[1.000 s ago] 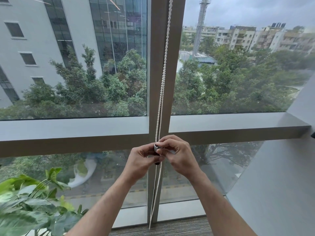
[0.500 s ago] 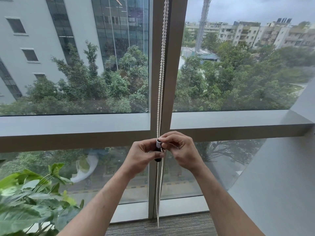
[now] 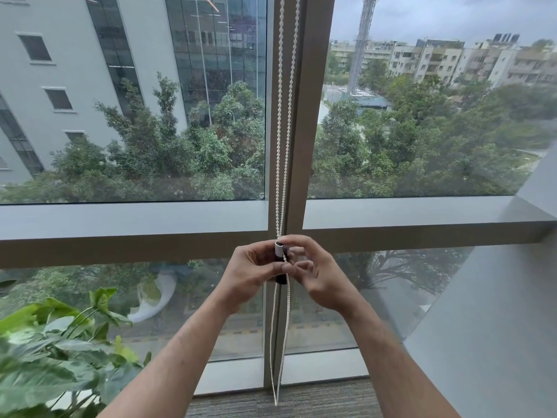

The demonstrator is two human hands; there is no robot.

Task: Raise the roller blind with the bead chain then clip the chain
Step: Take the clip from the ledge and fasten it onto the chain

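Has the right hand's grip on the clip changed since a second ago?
Yes. The right hand has opened, its fingers spread rightward off the clip on the mullion.

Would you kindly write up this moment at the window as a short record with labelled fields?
setting: window mullion between two glass panes, carpeted floor below
bead chain: two white strands hang down the mullion, looping just above the carpet
clip: small dark piece with a pale top, at the chain, between both hands
left hand: curled around the clip from the left
right hand: fingertips at the clip's top, other fingers loosely spread
blind: not in view, glass uncovered
plant: green leaves, lower left
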